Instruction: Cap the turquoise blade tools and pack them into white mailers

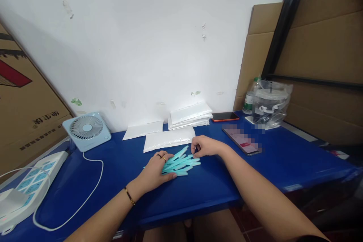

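A loose bunch of slim turquoise plastic sticks (181,164) lies fanned out on the blue tabletop. My left hand (157,168), with rings and a bracelet, is closed over the left end of the bunch, its thumb along the near side. At the bunch's far right tips, my right hand (205,146) is curled with thumb and finger pinched together. Whether a stick's end is between those fingertips is hidden. Just beyond the hands lies a white padded mailer (169,138), with a second white mailer (143,129) behind it.
More mailers form a stack (190,115) against the wall. Rightward are an orange-edged phone (225,116), another phone (241,140), a bottle (248,102) and a bagged cup (270,102). A small fan (87,130), its cable and a power strip (34,185) occupy the left.
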`<state>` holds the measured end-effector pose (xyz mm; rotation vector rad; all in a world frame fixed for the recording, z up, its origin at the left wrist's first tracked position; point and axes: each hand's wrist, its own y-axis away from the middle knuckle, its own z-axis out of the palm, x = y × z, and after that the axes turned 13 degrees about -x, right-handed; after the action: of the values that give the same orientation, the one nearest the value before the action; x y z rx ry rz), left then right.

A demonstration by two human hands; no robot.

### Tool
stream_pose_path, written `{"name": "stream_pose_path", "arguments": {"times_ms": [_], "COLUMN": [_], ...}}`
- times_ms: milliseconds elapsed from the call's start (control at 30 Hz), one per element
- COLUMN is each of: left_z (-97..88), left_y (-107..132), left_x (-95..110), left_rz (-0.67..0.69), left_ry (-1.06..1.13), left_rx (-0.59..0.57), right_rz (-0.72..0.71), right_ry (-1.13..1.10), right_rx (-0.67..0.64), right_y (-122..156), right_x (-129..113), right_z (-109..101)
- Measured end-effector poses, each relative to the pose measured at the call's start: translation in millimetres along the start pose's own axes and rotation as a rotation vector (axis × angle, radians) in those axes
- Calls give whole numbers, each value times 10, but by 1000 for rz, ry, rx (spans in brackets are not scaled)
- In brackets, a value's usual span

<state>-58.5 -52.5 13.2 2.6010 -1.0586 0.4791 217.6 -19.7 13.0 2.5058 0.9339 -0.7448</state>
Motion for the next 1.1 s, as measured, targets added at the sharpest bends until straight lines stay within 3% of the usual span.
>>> {"name": "stream_pose_path", "arguments": {"times_ms": [100, 233, 433, 600, 767, 900, 1033, 1100], "left_z": [32, -25, -191, -191, -192, -212, -214, -207], "left_y": [-110, -183, -459, -654, -671, -653, -606, -570], "left_x": [115, 172, 3, -156, -287, -401, -354, -264], "left_rz": [49, 68, -59, -55, -65, -112, -28, 11], "left_ry": [12, 51, 119, 78, -35, 12, 52, 57], "left_rx": [-12, -55, -68, -96, 20, 70, 135, 98], "right_rz": [-7, 13, -4, -2, 37, 84, -48, -96], "right_ry": [-13, 34, 96, 64, 51, 37, 3, 8], "right_rx": [-63, 99, 132, 130, 192, 263, 179, 102], "right_y": [53, 101, -6, -91, -81, -26, -20, -40], "right_x": [35, 105, 192, 210, 280, 282, 140, 62], "right_z": [-74, -132, -42, 9, -28, -84, -83, -62]}}
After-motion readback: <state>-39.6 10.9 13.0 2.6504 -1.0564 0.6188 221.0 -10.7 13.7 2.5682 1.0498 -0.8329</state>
